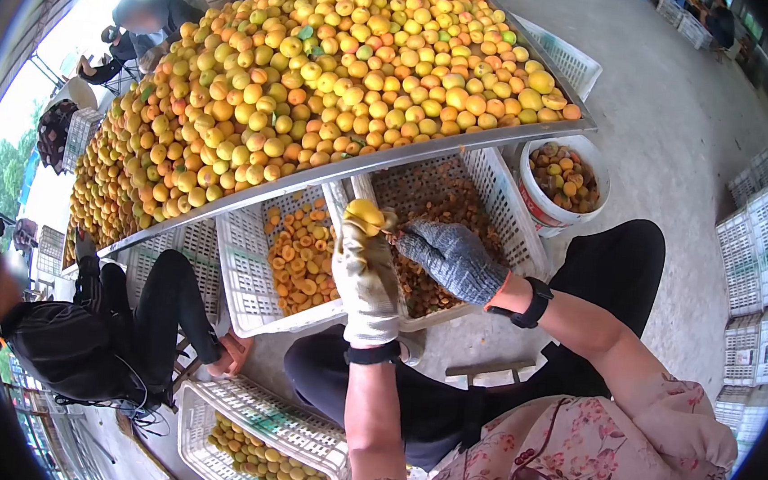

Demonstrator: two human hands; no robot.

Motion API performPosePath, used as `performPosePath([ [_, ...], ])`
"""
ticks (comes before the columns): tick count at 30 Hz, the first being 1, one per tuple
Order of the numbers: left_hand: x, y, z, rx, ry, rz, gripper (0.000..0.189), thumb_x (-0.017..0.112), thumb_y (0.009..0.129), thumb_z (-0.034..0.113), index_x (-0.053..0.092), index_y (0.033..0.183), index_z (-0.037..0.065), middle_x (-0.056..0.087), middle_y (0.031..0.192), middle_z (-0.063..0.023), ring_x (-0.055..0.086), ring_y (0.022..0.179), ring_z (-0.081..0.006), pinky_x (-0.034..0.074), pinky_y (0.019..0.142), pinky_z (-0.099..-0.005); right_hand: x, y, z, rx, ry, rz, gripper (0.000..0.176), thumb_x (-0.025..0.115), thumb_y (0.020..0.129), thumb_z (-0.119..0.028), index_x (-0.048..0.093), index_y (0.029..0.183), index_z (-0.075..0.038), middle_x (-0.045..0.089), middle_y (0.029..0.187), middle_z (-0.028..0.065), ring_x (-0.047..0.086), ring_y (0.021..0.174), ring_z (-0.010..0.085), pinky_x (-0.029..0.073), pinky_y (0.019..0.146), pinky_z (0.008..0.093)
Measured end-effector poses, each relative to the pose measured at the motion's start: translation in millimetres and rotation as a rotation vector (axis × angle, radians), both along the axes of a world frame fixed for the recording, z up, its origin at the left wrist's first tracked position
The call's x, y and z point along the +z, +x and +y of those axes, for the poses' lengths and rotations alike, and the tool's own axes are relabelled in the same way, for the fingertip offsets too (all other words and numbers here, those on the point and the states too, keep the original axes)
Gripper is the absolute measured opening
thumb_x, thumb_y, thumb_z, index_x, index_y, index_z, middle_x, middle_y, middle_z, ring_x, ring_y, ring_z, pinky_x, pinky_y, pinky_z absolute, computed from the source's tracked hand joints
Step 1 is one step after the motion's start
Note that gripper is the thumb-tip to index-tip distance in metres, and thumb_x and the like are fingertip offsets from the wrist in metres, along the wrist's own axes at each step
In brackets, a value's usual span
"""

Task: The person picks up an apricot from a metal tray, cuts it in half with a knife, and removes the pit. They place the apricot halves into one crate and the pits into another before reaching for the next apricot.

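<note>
My left hand [365, 270], in a pale glove, holds a yellow apricot [364, 214] at its fingertips, just below the table's metal edge. Close against it on the right is my right hand [455, 259], in a grey knitted glove, its fingers closed and pointing at the fruit; what they grip is too small to make out. Under my hands stands a white crate [516, 219] with brown pits and scraps. To its left another white crate [246, 274] contains halved orange apricots [300, 256]. Whole apricots [324, 82] are heaped on the table above.
A white bucket [544, 207] of darker fruit stands right of the crates. A person in black [78, 342] sits at the left; another [162, 19] is behind the table. One crate [271, 412] is at lower left, and stacked crates [761, 261] stand far right.
</note>
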State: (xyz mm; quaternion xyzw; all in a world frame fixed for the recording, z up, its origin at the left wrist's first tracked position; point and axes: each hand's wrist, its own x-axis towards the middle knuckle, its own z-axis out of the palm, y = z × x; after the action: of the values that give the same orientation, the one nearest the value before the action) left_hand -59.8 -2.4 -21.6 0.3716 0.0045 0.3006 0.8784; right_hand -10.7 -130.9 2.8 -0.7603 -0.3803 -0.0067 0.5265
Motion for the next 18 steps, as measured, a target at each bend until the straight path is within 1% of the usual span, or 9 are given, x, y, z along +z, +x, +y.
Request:
performPosePath([
  [2, -11, -9, 4, -0.249, -0.297, 0.009, 0.042, 0.041, 0.098, 0.038, 0.047, 0.123, 0.005, 0.055, 0.109, -0.0070, 0.055, 0.087, -0.0121, 0.046, 0.073, -0.0207, 3, -1, -1, -0.022, -0.138, -0.040, 0.026, 0.057, 0.089, -0.026, 0.063, 0.100, -0.004, 0.064, 0.082, 0.0183, 0.061, 0.075, 0.0357, 0.048, 0.064, 0.0422],
  [4, -6, -6, -2, -0.302, -0.185, 0.041, 0.045, 0.036, 0.098, 0.041, 0.045, 0.126, 0.006, 0.054, 0.113, -0.0053, 0.054, 0.088, -0.0085, 0.044, 0.069, -0.0162, -2, -1, -2, -0.038, -0.156, 0.032, 0.026, 0.057, 0.089, -0.027, 0.064, 0.100, -0.004, 0.065, 0.081, 0.0183, 0.062, 0.075, 0.0357, 0.048, 0.063, 0.0415],
  [6, 11, 1, -15, -0.046, -0.074, 0.196, 0.043, 0.038, 0.098, 0.041, 0.048, 0.123, 0.007, 0.056, 0.109, -0.0035, 0.053, 0.084, -0.0066, 0.043, 0.065, -0.0138, -7, 1, -4, -0.065, -0.042, 0.017, 0.027, 0.057, 0.089, -0.027, 0.064, 0.098, -0.003, 0.065, 0.082, 0.0183, 0.062, 0.075, 0.0356, 0.048, 0.063, 0.0411],
  [9, 14, 1, -10, -0.036, -0.022, 0.216, 0.044, 0.042, 0.096, 0.043, 0.051, 0.117, 0.006, 0.059, 0.102, -0.0045, 0.055, 0.082, -0.0089, 0.043, 0.066, -0.0152, -9, 4, -4, -0.004, -0.073, 0.202, 0.027, 0.058, 0.089, -0.027, 0.064, 0.096, -0.001, 0.065, 0.083, 0.0183, 0.062, 0.075, 0.0356, 0.048, 0.063, 0.0411],
  [12, 9, 4, -15, 0.079, 0.014, 0.233, 0.045, 0.043, 0.095, 0.046, 0.052, 0.111, 0.005, 0.059, 0.092, -0.0051, 0.056, 0.079, -0.0114, 0.044, 0.067, -0.0163, -7, -4, 1, -0.003, -0.030, 0.132, 0.027, 0.058, 0.089, -0.026, 0.063, 0.095, 0.000, 0.064, 0.083, 0.0183, 0.062, 0.076, 0.0359, 0.048, 0.064, 0.0411],
  [14, 12, 3, -17, -0.038, -0.160, 0.029, 0.045, 0.040, 0.095, 0.048, 0.054, 0.104, 0.006, 0.059, 0.085, -0.0045, 0.056, 0.077, -0.0123, 0.045, 0.067, -0.0214, -14, -11, 2, -0.015, -0.059, 0.050, 0.027, 0.058, 0.089, -0.025, 0.063, 0.094, 0.000, 0.064, 0.082, 0.0180, 0.062, 0.077, 0.0360, 0.048, 0.064, 0.0409],
  [15, 9, 4, -15, -0.076, -0.249, 0.069, 0.045, 0.036, 0.096, 0.047, 0.053, 0.101, 0.005, 0.060, 0.082, -0.0061, 0.056, 0.075, -0.0158, 0.046, 0.072, -0.0313, -16, -11, 2, -0.031, -0.089, -0.046, 0.027, 0.058, 0.089, -0.025, 0.063, 0.094, 0.000, 0.064, 0.082, 0.0178, 0.062, 0.078, 0.0360, 0.048, 0.065, 0.0408],
  [16, 10, 2, -12, -0.071, -0.252, 0.065, 0.045, 0.036, 0.096, 0.047, 0.053, 0.101, 0.005, 0.060, 0.082, -0.0061, 0.056, 0.075, -0.0158, 0.046, 0.072, -0.0313, -16, -10, 1, -0.026, -0.092, -0.050, 0.027, 0.058, 0.089, -0.025, 0.063, 0.094, 0.000, 0.064, 0.082, 0.0178, 0.062, 0.078, 0.0360, 0.048, 0.065, 0.0408],
  [18, 14, 0, -3, -0.050, 0.019, 0.372, 0.045, 0.033, 0.098, 0.044, 0.052, 0.104, 0.004, 0.060, 0.093, -0.0087, 0.057, 0.085, -0.0202, 0.044, 0.083, -0.0398, -12, -9, -1, -0.053, -0.002, 0.088, 0.027, 0.056, 0.090, -0.026, 0.063, 0.093, 0.000, 0.064, 0.082, 0.0175, 0.061, 0.078, 0.0361, 0.047, 0.065, 0.0404],
])
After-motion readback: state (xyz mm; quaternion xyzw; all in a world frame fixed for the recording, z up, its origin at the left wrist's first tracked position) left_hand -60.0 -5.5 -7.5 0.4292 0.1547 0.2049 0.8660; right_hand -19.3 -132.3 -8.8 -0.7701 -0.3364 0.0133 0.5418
